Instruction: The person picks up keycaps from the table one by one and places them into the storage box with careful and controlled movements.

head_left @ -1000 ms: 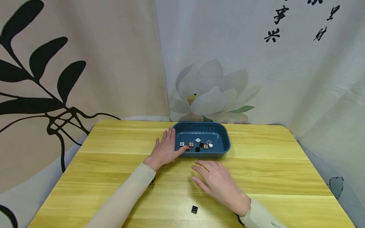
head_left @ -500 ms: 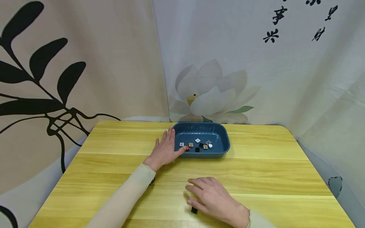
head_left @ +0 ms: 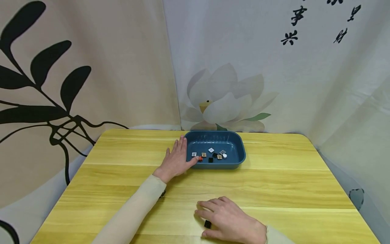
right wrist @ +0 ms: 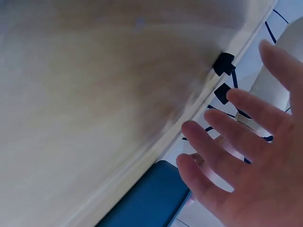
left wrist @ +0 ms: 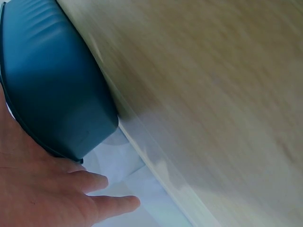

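A blue rectangular tray (head_left: 219, 166) stands at the far side of the table. My left hand (head_left: 175, 162) lies along its left wall, thumb over the front rim by a small red piece (head_left: 200, 158). In the left wrist view, the fingers of the left hand (left wrist: 42, 194) are extended along the tray's edge (left wrist: 57, 75). Nearer the front, my right hand (head_left: 230, 220) is spread over the table. A small black square piece (head_left: 208, 224) lies between its thumb and forefinger, partly covered. The right wrist view shows the right hand's fingers (right wrist: 232, 165) parted.
Inside the tray are several small square pieces, including a white one (head_left: 211, 150), a tan one (head_left: 219, 157) and a black one (head_left: 211, 160). The wooden table (head_left: 289, 162) reaches back to a printed curtain (head_left: 228, 44).
My right hand has come down toward the front of the table, from near the tray to around the black piece, and its thumb and forefinger have parted. The left hand stays at the tray.
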`<state>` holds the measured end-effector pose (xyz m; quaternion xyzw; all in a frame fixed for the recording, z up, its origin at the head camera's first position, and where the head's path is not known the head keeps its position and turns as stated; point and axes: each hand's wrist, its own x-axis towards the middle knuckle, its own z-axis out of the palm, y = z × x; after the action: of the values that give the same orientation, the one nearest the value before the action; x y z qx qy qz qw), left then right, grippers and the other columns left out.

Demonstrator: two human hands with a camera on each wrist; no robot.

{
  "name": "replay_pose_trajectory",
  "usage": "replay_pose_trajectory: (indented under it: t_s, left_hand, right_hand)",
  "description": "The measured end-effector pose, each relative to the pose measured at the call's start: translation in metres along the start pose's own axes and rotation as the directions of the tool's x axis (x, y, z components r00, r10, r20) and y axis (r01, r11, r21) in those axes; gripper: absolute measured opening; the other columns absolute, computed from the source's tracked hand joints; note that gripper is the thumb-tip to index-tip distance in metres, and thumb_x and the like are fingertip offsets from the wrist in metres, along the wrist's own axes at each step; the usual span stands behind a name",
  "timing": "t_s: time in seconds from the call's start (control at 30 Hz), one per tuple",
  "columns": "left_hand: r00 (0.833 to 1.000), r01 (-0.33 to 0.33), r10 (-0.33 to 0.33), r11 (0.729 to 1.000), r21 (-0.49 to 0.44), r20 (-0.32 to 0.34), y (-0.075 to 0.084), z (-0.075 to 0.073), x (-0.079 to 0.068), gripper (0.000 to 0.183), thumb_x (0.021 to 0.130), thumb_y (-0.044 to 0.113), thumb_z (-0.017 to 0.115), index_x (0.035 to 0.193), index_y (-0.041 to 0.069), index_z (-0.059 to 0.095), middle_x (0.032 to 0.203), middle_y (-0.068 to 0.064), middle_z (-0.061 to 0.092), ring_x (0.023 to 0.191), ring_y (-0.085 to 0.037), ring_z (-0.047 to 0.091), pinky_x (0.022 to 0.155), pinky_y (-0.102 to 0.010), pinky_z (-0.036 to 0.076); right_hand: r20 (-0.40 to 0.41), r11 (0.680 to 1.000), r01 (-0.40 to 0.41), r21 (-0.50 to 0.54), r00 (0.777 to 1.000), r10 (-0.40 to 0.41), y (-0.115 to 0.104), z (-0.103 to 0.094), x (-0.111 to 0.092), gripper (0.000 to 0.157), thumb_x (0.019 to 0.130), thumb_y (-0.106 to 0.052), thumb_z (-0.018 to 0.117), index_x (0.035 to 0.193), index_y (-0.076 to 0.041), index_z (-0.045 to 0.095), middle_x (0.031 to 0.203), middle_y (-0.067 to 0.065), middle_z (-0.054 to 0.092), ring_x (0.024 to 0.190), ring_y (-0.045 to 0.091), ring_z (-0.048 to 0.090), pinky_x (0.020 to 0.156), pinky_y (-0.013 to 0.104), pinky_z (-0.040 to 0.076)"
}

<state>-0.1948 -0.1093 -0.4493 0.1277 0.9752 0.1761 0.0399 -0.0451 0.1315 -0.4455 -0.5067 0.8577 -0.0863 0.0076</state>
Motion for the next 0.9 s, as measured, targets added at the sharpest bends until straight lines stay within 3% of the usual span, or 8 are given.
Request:
replay_pose_trajectory:
  t_s: [0.2,0.43,0.63,0.9]
  left_hand:
    - [1.000,0.005,-0.005,1.000,-0.003,0.003,0.0002,-0.0007,0.0001,0.106,0.098,0.071,0.047,0.165,0.000,0.006,0.173,-0.014,-0.002,0.158,-0.039,0.008,0.119,-0.069,0.016]
    - [1.000,0.005,-0.005,1.000,-0.009,0.005,-0.0003,-0.0004,0.0004,0.106,0.098,0.072,0.046,0.165,0.000,0.005,0.173,-0.015,-0.002,0.158,-0.039,0.008,0.119,-0.069,0.015]
    - [1.000,0.003,-0.003,1.000,-0.016,-0.004,0.0001,0.0006,0.0007,0.106,0.097,0.071,0.047,0.165,-0.001,0.007,0.173,-0.016,0.000,0.158,-0.040,0.008,0.119,-0.070,0.015]
    - [1.000,0.005,-0.005,1.000,-0.008,0.005,0.0006,-0.0005,-0.0003,0.106,0.097,0.072,0.046,0.165,0.000,0.007,0.173,-0.015,-0.001,0.158,-0.039,0.007,0.119,-0.070,0.015]
  right_hand:
    - [0.103,0.999,0.002,0.032,0.995,-0.006,0.0015,-0.0022,0.0002,0.038,0.101,-0.047,0.065,0.136,-0.032,0.064,0.135,-0.010,0.063,0.118,0.011,0.062,0.095,0.040,0.053]
    - [0.045,0.998,0.050,-0.037,0.998,-0.049,0.0010,-0.0002,0.0003,0.018,0.101,-0.037,0.069,0.118,-0.035,0.071,0.112,-0.015,0.067,0.100,0.006,0.063,0.087,0.032,0.053]
    - [0.030,0.996,0.049,-0.075,0.998,-0.047,0.0002,-0.0014,-0.0008,0.014,0.098,-0.033,0.073,0.112,-0.035,0.073,0.104,-0.016,0.066,0.092,0.005,0.060,0.084,0.029,0.051]
    - [0.053,0.998,0.044,-0.050,0.998,-0.041,-0.0002,-0.0026,-0.0001,0.010,0.101,-0.029,0.069,0.108,-0.033,0.075,0.100,-0.017,0.065,0.089,0.003,0.058,0.083,0.029,0.050]
